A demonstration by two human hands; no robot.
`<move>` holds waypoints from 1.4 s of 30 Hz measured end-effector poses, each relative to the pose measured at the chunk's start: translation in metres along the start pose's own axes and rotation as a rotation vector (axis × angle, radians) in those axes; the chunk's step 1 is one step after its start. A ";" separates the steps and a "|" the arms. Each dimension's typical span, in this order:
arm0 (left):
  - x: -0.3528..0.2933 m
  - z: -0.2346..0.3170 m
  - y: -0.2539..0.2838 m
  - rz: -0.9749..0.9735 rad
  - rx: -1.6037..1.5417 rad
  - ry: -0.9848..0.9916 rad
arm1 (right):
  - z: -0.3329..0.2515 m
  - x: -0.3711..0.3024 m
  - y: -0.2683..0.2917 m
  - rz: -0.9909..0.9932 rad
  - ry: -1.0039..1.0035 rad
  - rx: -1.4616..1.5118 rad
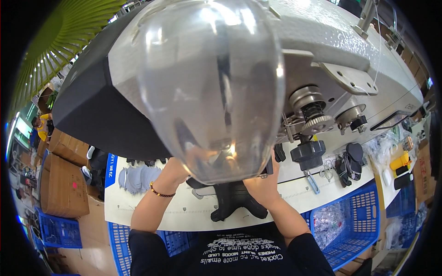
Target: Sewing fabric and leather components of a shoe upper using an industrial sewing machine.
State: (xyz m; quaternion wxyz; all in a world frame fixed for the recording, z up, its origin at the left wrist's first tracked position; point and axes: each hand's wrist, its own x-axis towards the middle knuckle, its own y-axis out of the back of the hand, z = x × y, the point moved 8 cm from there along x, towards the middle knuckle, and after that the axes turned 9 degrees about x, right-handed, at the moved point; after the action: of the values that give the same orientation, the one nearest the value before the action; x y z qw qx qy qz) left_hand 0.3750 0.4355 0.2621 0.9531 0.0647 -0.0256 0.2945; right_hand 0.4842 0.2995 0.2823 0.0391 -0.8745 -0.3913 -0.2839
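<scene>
A grey sewing machine (322, 27) fills the upper view, with a clear plastic shield (184, 87) in front of its needle area. A black, soft-looking piece with two rounded ends (232, 200) lies on the white worktable (170, 221) below the shield. My left hand (177, 171) reaches in at the left of the shield; its fingers show only hazily through the plastic. Against the right side of the black piece rests my right hand (263, 185), its fingers hidden behind the shield and machine. Whether either hand grips the piece cannot be made out.
Grey cut pieces (138, 178) lie on the table's left side. Blue-handled thread snips (313, 183) and black parts (352, 161) sit at right. A blue basket (368, 221) holding clear plastic stands lower right. Cardboard boxes (62, 184) and a distant person in yellow (43, 129) are at left.
</scene>
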 end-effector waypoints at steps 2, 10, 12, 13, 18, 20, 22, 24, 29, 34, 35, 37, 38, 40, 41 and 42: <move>-0.007 -0.005 -0.003 -0.038 0.155 0.242 | -0.011 0.004 0.008 0.030 0.099 -0.113; -0.015 -0.012 -0.010 0.095 0.203 0.056 | 0.001 0.038 0.015 -0.129 0.063 0.039; -0.021 -0.010 -0.017 0.063 0.226 0.083 | 0.010 0.043 0.019 -0.103 0.050 0.071; -0.022 -0.008 -0.022 0.030 0.249 0.111 | 0.007 0.045 0.017 -0.175 0.039 0.010; -0.025 -0.013 -0.037 0.010 -0.116 0.228 | 0.014 0.044 0.016 -0.306 -0.097 -0.029; -0.029 -0.012 -0.036 0.020 -0.159 0.219 | -0.027 0.033 0.012 -0.388 0.293 -0.285; -0.042 -0.025 -0.034 0.056 -0.202 0.358 | -0.047 0.021 0.000 -0.467 0.192 -0.203; -0.049 -0.029 -0.035 0.064 -0.220 0.395 | -0.046 0.004 -0.011 -0.537 0.087 -0.132; -0.048 -0.023 -0.043 0.032 -0.240 0.363 | -0.068 -0.039 -0.035 -0.552 0.994 -0.755; -0.046 -0.018 -0.041 0.048 -0.190 0.322 | -0.071 -0.040 -0.038 -0.553 1.114 -0.745; -0.046 -0.019 -0.041 0.049 -0.191 0.321 | -0.070 -0.040 -0.038 -0.548 1.100 -0.741; -0.045 -0.020 -0.040 0.085 -0.185 0.287 | -0.068 -0.041 -0.035 -0.539 1.083 -0.748; -0.045 -0.018 -0.042 0.079 -0.185 0.284 | -0.067 -0.039 -0.029 -0.534 0.998 -0.671; -0.046 -0.011 -0.035 0.143 -0.098 0.249 | -0.068 -0.040 -0.025 -0.528 0.922 -0.586; -0.046 -0.012 -0.033 0.146 -0.097 0.246 | -0.067 -0.032 -0.019 -0.482 0.725 -0.484; -0.045 -0.012 -0.033 0.122 -0.080 0.244 | -0.062 -0.027 -0.011 -0.434 0.527 -0.385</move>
State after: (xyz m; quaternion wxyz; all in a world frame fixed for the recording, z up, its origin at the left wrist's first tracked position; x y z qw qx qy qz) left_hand 0.3568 0.3846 0.2426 0.9313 -0.0114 0.0747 0.3562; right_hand 0.4336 0.2713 0.3182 -0.0876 -0.6598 -0.4834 -0.5686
